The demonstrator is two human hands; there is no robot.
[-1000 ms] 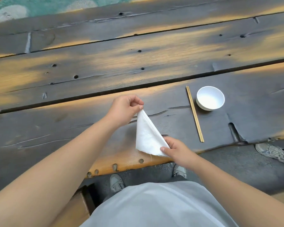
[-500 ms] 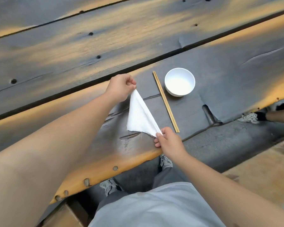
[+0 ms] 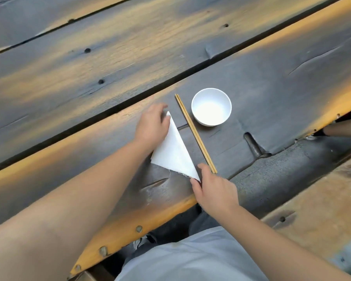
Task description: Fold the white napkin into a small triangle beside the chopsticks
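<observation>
Lying flat between both hands' fingers [image 3: 195, 182]: napkin [image 3: 173, 152], beside chopsticks [image 3: 195, 132]

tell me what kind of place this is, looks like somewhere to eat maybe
Probably a casual dining spot, perhaps outdoors. A place is laid on a rough, weathered plank table: a white bowl, chopsticks and a folded white napkin.
</observation>
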